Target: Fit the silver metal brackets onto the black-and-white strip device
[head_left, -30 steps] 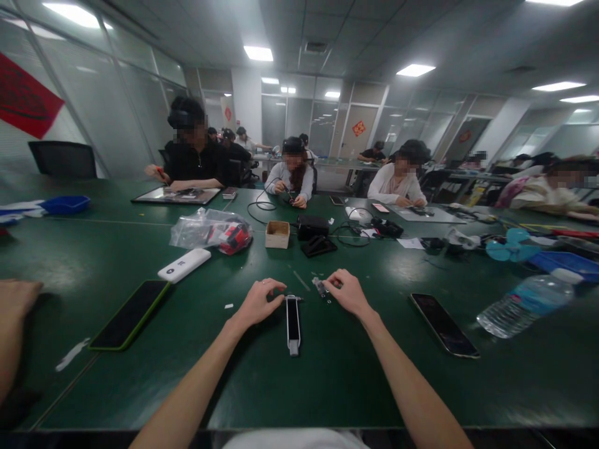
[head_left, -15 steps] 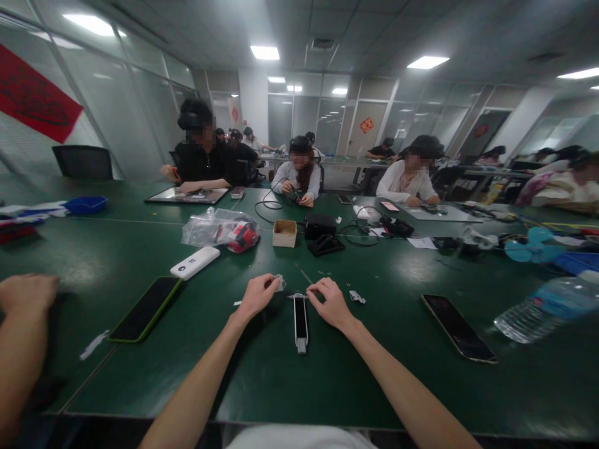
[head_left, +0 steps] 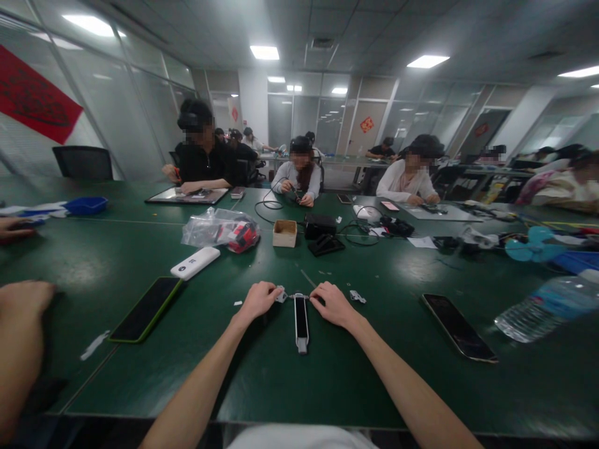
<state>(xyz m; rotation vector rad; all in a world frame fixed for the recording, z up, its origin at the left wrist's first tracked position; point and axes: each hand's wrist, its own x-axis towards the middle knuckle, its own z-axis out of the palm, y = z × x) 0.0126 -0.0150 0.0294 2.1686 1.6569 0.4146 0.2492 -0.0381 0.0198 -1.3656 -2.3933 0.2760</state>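
A slim white-edged device with a dark face (head_left: 301,318) lies upright in the picture between my hands, a thin crosspiece at its far end. My left hand (head_left: 260,300) pinches a small grey-white part (head_left: 281,295) just left of that end. On the other side, my right hand (head_left: 331,304) is closed at the right tip of the crosspiece; what its fingertips grip is too small to make out. Another small grey-white part (head_left: 357,297) rests on the green table (head_left: 262,374), right of my right hand.
Left are a green-edged phone (head_left: 146,310), a white power bank (head_left: 195,263) and a person's arm (head_left: 21,337). Ahead sit a plastic bag (head_left: 219,229) and small box (head_left: 285,233). Right are a dark phone (head_left: 458,327) and water bottle (head_left: 543,308). People sit opposite.
My left hand has brought the small part slightly closer to the device's far end. My right hand has shifted a little toward me. Another hand has appeared at the far left edge.
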